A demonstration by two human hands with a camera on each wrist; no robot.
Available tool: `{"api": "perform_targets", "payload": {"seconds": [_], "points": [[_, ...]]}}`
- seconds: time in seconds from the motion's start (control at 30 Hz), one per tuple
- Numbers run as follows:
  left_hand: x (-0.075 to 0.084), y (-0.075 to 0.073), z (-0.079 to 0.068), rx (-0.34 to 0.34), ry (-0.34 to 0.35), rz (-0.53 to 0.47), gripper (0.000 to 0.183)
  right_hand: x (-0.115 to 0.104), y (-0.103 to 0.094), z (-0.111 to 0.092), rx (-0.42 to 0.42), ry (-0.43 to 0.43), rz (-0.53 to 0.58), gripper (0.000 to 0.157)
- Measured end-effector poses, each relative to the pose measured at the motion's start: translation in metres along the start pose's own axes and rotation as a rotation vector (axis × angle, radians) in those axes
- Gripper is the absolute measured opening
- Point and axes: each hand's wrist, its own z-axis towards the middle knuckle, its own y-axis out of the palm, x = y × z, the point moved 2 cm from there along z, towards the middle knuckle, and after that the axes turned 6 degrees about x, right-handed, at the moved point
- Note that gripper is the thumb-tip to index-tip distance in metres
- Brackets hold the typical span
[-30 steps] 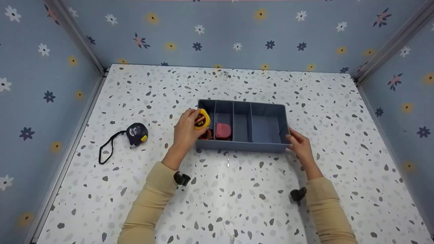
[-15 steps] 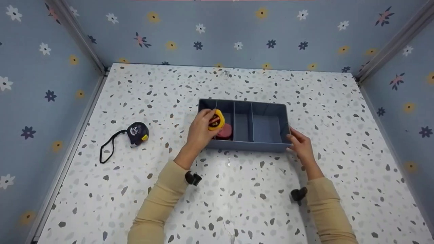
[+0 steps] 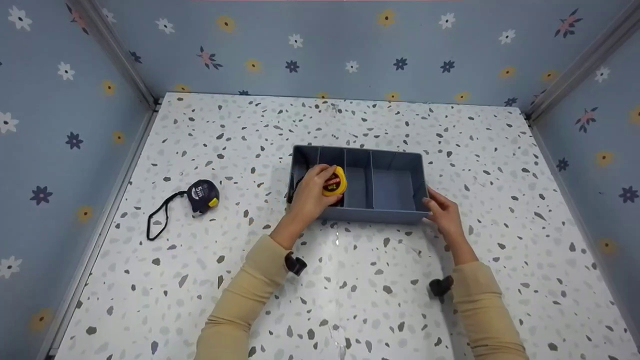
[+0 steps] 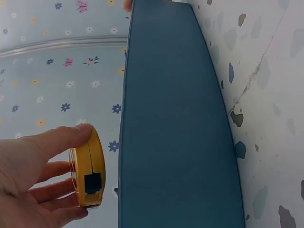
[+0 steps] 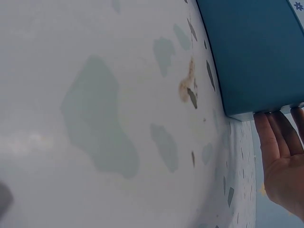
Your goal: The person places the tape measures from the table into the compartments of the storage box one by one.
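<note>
My left hand [image 3: 309, 194] pinches a yellow tape measure [image 3: 336, 181] marked 2m between thumb and fingers. It is held over the box's left part, around the second compartment. In the left wrist view the yellow case stands on edge beside the box wall [image 4: 175, 114], above rim level. The long grey-blue divided box [image 3: 372, 215] lies on the table. My right hand [image 3: 444, 216] rests its fingers against the box's right end; in the right wrist view those fingers [image 5: 270, 137] look fairly straight on the end wall. My left hand covers much of the two left compartments.
A black 5m tape measure [image 3: 202, 196] with a wrist strap [image 3: 159, 220] lies left of the box on the speckled table [image 3: 350, 300]. Flowered panels [image 3: 325, 45] stand behind and at both sides. A dark loop shows in the leftmost compartment.
My left hand has carried the yellow tape measure rightward, from over the leftmost compartment, and now covers the pink tape measure seen in the second one. My right hand stays put.
</note>
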Motion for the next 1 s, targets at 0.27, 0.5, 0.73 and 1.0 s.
{"api": "perform_targets", "payload": {"seconds": [0.27,0.5,0.73,1.0], "points": [[0.007,0.009,0.005,-0.051,0.048,-0.026,0.06,-0.001,-0.001,0.002,-0.012,0.008,-0.026,0.051],[0.011,0.019,0.01,-0.079,0.066,-0.016,0.06,-0.001,-0.001,0.001,-0.019,-0.02,0.0,0.05],[0.018,0.027,0.014,-0.102,0.072,0.024,0.061,-0.001,-0.001,0.0,-0.032,-0.046,0.027,0.049],[0.023,0.035,0.018,-0.106,0.112,0.07,0.06,0.001,-0.001,0.0,-0.015,-0.049,0.021,0.05]]}}
